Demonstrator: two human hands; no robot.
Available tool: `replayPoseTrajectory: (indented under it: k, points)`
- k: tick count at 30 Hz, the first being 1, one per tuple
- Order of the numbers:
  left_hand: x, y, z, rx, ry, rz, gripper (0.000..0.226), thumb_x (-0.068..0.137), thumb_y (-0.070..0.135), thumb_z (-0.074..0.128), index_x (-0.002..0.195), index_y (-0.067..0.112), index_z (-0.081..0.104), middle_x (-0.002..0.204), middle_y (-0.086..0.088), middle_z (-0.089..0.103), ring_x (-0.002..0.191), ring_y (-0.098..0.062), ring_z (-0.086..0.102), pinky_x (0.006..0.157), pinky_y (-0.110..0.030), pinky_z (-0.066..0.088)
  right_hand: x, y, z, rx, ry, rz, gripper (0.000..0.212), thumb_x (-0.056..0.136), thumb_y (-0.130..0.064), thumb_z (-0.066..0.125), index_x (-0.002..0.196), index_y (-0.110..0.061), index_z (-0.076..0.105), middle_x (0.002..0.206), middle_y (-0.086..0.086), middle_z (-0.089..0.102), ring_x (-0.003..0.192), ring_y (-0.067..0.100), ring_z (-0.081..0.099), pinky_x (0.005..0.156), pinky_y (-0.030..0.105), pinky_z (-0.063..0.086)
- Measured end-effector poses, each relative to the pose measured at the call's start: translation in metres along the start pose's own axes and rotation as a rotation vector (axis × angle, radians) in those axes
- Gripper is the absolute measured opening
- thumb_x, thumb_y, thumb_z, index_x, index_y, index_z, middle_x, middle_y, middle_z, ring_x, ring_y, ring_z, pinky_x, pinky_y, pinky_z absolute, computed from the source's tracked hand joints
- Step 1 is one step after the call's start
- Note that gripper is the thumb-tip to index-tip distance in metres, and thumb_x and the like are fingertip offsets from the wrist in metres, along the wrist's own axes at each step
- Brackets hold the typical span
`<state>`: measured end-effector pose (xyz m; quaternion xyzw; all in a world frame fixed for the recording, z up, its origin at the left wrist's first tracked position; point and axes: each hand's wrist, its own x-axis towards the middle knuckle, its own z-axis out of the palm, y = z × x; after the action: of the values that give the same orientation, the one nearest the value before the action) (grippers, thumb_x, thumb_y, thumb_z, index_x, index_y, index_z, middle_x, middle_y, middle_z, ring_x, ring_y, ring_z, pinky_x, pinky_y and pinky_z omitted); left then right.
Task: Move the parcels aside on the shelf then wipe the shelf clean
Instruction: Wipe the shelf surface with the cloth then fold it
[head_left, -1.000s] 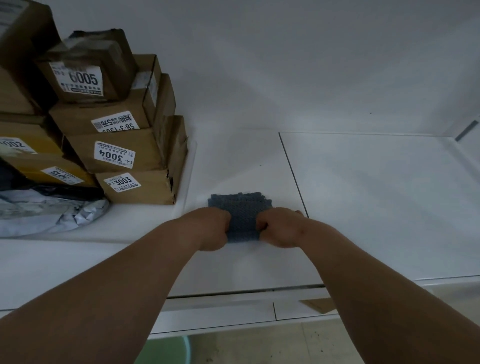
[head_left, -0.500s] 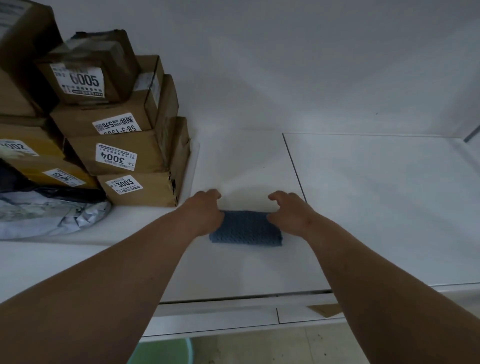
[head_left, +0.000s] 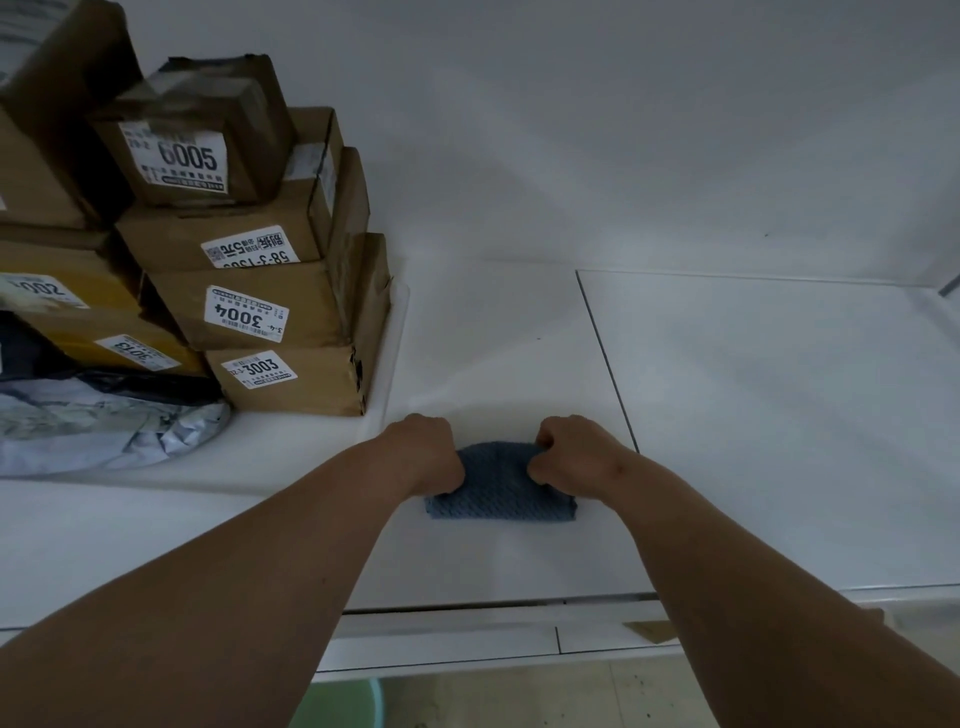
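A folded blue-grey cloth lies on the white shelf near its front edge. My left hand grips the cloth's left end with curled fingers. My right hand grips its right end the same way and lifts the far edge a little. Brown cardboard parcels with white number labels are stacked at the left end of the shelf, a hand's width from my left hand.
A crumpled grey plastic mailer bag lies in front of the parcel stack at far left. A seam divides the shelf boards just right of the cloth. The white back wall closes the shelf. A lower shelf edge shows below.
The cloth went from a flat square to a folded roll. Half a second ago both hands were spread at its ends; now both have curled round the ends again.
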<state>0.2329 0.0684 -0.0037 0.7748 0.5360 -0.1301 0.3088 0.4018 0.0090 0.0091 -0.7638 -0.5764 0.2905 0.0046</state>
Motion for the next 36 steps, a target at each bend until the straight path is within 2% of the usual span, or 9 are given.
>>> replayPoseTrajectory:
  k: [3, 5, 9, 15, 22, 27, 29, 32, 36]
  points:
    - [-0.008, -0.001, -0.002, -0.151, -0.003, -0.012, 0.014, 0.092, 0.009, 0.051, 0.105, 0.008, 0.050, 0.093, -0.003, 0.047, 0.079, -0.013, 0.047, 0.053, -0.017, 0.033, -0.002, -0.004, -0.002, 0.120, -0.029, -0.013, 0.013, 0.088, -0.017, 0.055, 0.099, -0.013, 0.050, 0.096, 0.002, 0.051, 0.087, 0.016, 0.048, 0.057, 0.022, 0.034]
    - [-0.015, -0.004, -0.006, -0.316, -0.017, -0.017, 0.025, 0.090, 0.005, 0.053, 0.114, 0.005, 0.047, 0.101, -0.008, 0.050, 0.082, -0.016, 0.050, 0.060, -0.020, 0.042, -0.005, -0.006, -0.004, 0.204, -0.037, -0.009, 0.013, 0.089, -0.015, 0.055, 0.100, -0.013, 0.051, 0.097, 0.003, 0.052, 0.086, 0.015, 0.047, 0.059, 0.023, 0.035]
    - [-0.030, -0.018, -0.021, -0.675, -0.026, -0.028, 0.033, 0.083, 0.003, 0.060, 0.113, 0.011, 0.049, 0.108, -0.015, 0.058, 0.097, -0.029, 0.061, 0.082, -0.042, 0.057, -0.011, -0.015, -0.007, 0.399, 0.016, 0.015, 0.022, 0.090, -0.012, 0.054, 0.112, -0.015, 0.054, 0.099, 0.003, 0.053, 0.085, 0.014, 0.050, 0.062, 0.025, 0.043]
    - [-0.044, -0.060, -0.048, -0.913, 0.123, -0.085, 0.032, 0.087, -0.001, 0.056, 0.111, 0.019, 0.052, 0.113, -0.013, 0.051, 0.102, -0.032, 0.056, 0.070, -0.044, 0.059, -0.014, -0.063, 0.001, 0.621, 0.000, 0.020, 0.023, 0.093, -0.010, 0.054, 0.115, -0.015, 0.053, 0.110, 0.013, 0.056, 0.097, 0.031, 0.063, 0.075, 0.045, 0.061]
    - [-0.063, -0.135, -0.060, -0.690, 0.393, -0.218, 0.038, 0.078, 0.004, 0.058, 0.113, 0.014, 0.048, 0.106, -0.016, 0.056, 0.097, -0.035, 0.059, 0.077, -0.051, 0.058, 0.000, -0.140, 0.030, 0.544, 0.033, -0.135, 0.028, 0.093, -0.013, 0.059, 0.117, -0.015, 0.046, 0.112, 0.015, 0.053, 0.100, 0.033, 0.061, 0.075, 0.051, 0.060]
    - [-0.065, -0.161, -0.060, -0.368, 0.614, -0.275, 0.036, 0.085, 0.007, 0.058, 0.117, 0.000, 0.044, 0.112, -0.021, 0.059, 0.104, -0.037, 0.059, 0.080, -0.040, 0.048, 0.009, -0.163, 0.051, 0.399, 0.182, -0.230, 0.033, 0.089, -0.015, 0.060, 0.116, -0.015, 0.041, 0.111, 0.013, 0.058, 0.099, 0.027, 0.059, 0.081, 0.039, 0.054]
    - [-0.066, -0.167, -0.056, -0.257, 0.626, -0.274, 0.036, 0.088, 0.010, 0.057, 0.120, 0.005, 0.043, 0.121, -0.020, 0.054, 0.111, -0.036, 0.056, 0.083, -0.037, 0.044, 0.009, -0.162, 0.058, 0.240, 0.234, -0.273, 0.034, 0.088, -0.014, 0.058, 0.119, -0.013, 0.045, 0.115, 0.012, 0.056, 0.102, 0.027, 0.057, 0.083, 0.033, 0.047]
    - [-0.067, -0.172, -0.050, -0.061, 0.589, -0.216, 0.034, 0.087, 0.014, 0.055, 0.121, 0.013, 0.054, 0.125, -0.016, 0.049, 0.113, -0.035, 0.052, 0.092, -0.038, 0.046, 0.008, -0.162, 0.063, 0.029, 0.230, -0.334, 0.028, 0.089, -0.019, 0.057, 0.117, -0.017, 0.058, 0.121, 0.011, 0.048, 0.109, 0.029, 0.054, 0.094, 0.039, 0.048]
    - [-0.066, -0.169, -0.045, 0.102, 0.477, -0.113, 0.025, 0.092, 0.019, 0.051, 0.112, 0.020, 0.065, 0.117, -0.005, 0.061, 0.108, -0.024, 0.058, 0.089, -0.035, 0.053, 0.002, -0.165, 0.071, -0.260, 0.159, -0.399, 0.036, 0.095, -0.026, 0.048, 0.130, -0.025, 0.057, 0.128, 0.008, 0.045, 0.117, 0.028, 0.047, 0.100, 0.042, 0.042]
